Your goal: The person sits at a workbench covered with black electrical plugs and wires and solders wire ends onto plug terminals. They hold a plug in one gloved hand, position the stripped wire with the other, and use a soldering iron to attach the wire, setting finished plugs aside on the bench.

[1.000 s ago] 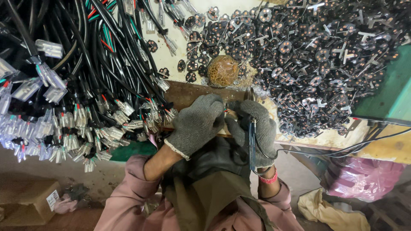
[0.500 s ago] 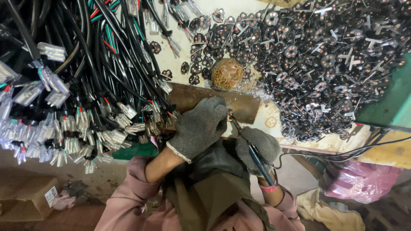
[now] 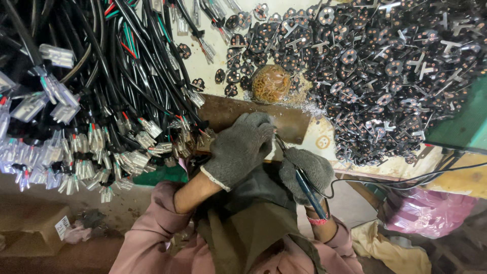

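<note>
My left hand (image 3: 238,148), in a grey knit glove, rests fingers-down on a brown metal plate (image 3: 294,124) at the table's near edge, pinching something small that the glove hides. My right hand (image 3: 306,171), also gloved, grips a blue-handled soldering iron (image 3: 305,186) whose tip points up toward the left fingertips. A bundle of black cables with clear plastic connectors (image 3: 101,101) hangs at the left, its wire ends reaching my left hand. A brass-wool tip cleaner ball (image 3: 270,83) sits just beyond the plate.
A large heap of small black round parts with metal prongs (image 3: 375,66) covers the table's right and back. A green surface (image 3: 466,122) stands at far right. Below the table lie a pink plastic bag (image 3: 426,213), a cardboard box (image 3: 30,228) and the iron's black cord (image 3: 406,177).
My right hand has dropped back from the plate toward my body, and the iron now lies slanted with its tip at the left fingers. The left hand has stayed on the plate.
</note>
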`<state>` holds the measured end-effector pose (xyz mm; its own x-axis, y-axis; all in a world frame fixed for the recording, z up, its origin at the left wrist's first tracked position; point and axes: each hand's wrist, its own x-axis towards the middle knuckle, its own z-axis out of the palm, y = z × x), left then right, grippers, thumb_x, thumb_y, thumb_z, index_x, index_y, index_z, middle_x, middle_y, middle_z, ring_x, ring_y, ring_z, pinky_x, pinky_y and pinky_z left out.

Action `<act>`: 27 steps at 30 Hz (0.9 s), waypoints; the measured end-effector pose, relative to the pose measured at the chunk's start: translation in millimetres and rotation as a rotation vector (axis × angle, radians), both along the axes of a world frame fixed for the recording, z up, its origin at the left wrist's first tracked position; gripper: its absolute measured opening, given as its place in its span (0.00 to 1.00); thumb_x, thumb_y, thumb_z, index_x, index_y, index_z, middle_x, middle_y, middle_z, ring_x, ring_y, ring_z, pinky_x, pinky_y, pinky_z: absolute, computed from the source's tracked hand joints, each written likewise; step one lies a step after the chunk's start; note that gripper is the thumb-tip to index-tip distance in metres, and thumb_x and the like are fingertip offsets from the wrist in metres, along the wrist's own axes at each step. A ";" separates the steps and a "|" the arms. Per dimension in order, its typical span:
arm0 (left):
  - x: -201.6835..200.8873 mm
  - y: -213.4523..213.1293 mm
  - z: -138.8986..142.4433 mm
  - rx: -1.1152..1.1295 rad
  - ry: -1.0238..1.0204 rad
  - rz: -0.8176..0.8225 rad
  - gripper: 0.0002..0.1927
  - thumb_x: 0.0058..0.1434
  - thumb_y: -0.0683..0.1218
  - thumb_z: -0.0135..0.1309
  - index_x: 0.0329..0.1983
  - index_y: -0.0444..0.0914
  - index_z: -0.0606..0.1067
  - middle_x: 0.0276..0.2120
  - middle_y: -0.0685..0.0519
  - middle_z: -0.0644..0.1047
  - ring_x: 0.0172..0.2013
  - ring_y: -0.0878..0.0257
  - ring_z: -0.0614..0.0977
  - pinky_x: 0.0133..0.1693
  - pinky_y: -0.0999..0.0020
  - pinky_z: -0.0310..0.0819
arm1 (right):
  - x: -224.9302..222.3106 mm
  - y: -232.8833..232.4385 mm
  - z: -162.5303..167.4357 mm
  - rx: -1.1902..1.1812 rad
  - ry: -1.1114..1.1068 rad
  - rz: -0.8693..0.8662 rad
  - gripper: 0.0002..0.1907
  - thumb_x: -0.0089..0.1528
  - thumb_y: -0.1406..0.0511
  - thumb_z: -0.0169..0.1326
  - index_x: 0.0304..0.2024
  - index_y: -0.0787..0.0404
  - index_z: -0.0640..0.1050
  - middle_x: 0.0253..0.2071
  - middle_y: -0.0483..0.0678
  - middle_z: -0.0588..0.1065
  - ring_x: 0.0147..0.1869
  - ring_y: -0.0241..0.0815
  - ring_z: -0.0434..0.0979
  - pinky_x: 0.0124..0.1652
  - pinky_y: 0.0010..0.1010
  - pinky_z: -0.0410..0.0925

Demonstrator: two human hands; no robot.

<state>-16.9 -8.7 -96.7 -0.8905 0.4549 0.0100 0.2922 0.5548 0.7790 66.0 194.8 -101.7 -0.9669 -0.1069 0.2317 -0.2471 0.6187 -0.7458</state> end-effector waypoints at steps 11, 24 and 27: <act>-6.0 1.6 5.2 -0.052 -0.020 0.033 0.05 0.62 0.44 0.56 0.39 0.39 0.74 0.43 0.49 0.76 0.44 0.50 0.79 0.39 0.56 0.77 | -0.7 0.2 -0.8 0.010 0.011 0.003 0.15 0.56 0.67 0.65 0.44 0.60 0.79 0.35 0.51 0.80 0.37 0.49 0.83 0.38 0.35 0.74; -1.6 -0.9 -1.3 -0.043 0.005 0.004 0.12 0.57 0.45 0.57 0.43 0.40 0.74 0.45 0.47 0.74 0.46 0.49 0.78 0.41 0.54 0.76 | -6.9 -3.0 10.2 -0.124 -0.163 0.017 0.12 0.59 0.69 0.65 0.44 0.59 0.78 0.35 0.49 0.81 0.35 0.45 0.84 0.36 0.33 0.75; -0.1 -2.8 -1.3 0.001 0.033 0.008 0.15 0.54 0.46 0.59 0.45 0.39 0.74 0.47 0.47 0.74 0.47 0.47 0.77 0.42 0.54 0.76 | -12.5 -2.4 14.5 0.133 -0.087 0.181 0.17 0.52 0.67 0.67 0.43 0.60 0.79 0.35 0.55 0.80 0.33 0.54 0.81 0.33 0.40 0.71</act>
<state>-17.0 -11.5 -98.1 -0.8935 0.4474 0.0401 0.3131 0.5564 0.7697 53.5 192.4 -87.2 -0.9449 -0.3045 0.1205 -0.3013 0.6645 -0.6839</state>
